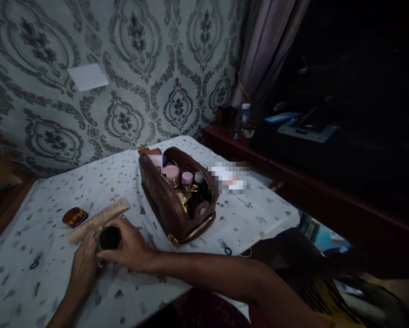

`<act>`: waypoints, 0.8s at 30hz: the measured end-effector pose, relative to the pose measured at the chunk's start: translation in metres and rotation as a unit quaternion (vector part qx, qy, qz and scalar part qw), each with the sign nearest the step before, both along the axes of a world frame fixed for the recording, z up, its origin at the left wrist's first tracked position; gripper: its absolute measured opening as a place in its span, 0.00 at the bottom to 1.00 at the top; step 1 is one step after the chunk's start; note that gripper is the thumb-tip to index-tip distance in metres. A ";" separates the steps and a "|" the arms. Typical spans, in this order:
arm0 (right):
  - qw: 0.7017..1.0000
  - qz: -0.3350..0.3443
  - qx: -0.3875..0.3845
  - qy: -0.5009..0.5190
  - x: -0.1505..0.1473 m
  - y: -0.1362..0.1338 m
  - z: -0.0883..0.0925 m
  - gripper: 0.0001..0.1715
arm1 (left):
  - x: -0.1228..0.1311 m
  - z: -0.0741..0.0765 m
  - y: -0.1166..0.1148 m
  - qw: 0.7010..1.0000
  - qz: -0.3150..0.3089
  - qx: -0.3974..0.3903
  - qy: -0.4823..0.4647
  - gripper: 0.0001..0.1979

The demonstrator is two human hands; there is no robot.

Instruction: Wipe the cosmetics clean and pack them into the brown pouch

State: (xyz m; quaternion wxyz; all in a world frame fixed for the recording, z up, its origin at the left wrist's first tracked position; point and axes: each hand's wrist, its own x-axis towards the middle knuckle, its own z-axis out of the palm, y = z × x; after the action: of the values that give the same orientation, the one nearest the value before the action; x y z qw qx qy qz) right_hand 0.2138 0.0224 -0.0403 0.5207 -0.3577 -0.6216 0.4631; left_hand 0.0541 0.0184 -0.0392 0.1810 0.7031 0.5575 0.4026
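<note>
Both my hands close around a small dark jar [109,239] standing on the patterned white tablecloth [54,291]. My left hand [83,266] grips its side from the left. My right hand [131,248] wraps over its right side and rim. Just behind the jar lies a long tan box [98,219], and a gold-lidded red pot [74,216] sits to its left. An open brown toiletry bag [170,205] stands to the right, packed with several bottles and pink-capped jars.
A blurred card or packet [229,177] lies on the cloth behind the bag. A dark wooden shelf [293,177] at right holds a bottle [244,115] and flat items. Patterned wallpaper with a white note [87,76] rises behind the table.
</note>
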 end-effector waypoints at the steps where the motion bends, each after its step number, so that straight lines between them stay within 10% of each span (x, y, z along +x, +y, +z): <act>1: 0.999 -0.013 0.013 -0.033 0.000 0.001 0.000 0.32 | -0.001 -0.003 0.001 1.000 0.002 -0.003 0.002 0.19; 24: 0.967 -0.020 0.079 -0.240 0.015 -0.001 0.006 0.34 | -0.001 -0.012 0.000 0.999 0.035 -0.006 0.027 0.27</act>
State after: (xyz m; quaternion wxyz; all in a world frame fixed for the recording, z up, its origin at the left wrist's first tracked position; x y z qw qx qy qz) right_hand 0.2290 0.0212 -0.0341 0.3924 -0.4281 -0.7558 0.3025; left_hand 0.0530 0.0185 -0.0510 0.1559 0.6928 0.5886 0.3863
